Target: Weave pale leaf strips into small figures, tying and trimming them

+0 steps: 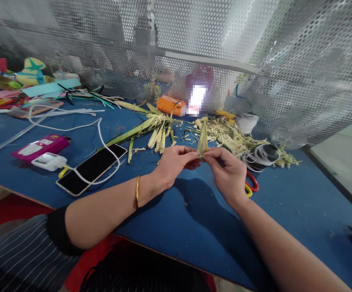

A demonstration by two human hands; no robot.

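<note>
Between my two hands stands a folded green-yellow leaf, like a corn husk, its pointed tip upward. My left hand pinches its lower end from the left. From the right, my right hand pinches the same lower end with thumb and forefinger. Behind my hands lie more long husk leaves and, to the right, a heap of shredded husk. Red-and-yellow-handled scissors lie by my right hand, their blades hidden. Close beyond them is a spool of white cord.
On the blue table a black phone lies left of my hands, with a white cable and a magenta device. An orange packet and a lit screen stand against the perforated metal partition. Craft pieces crowd the far left.
</note>
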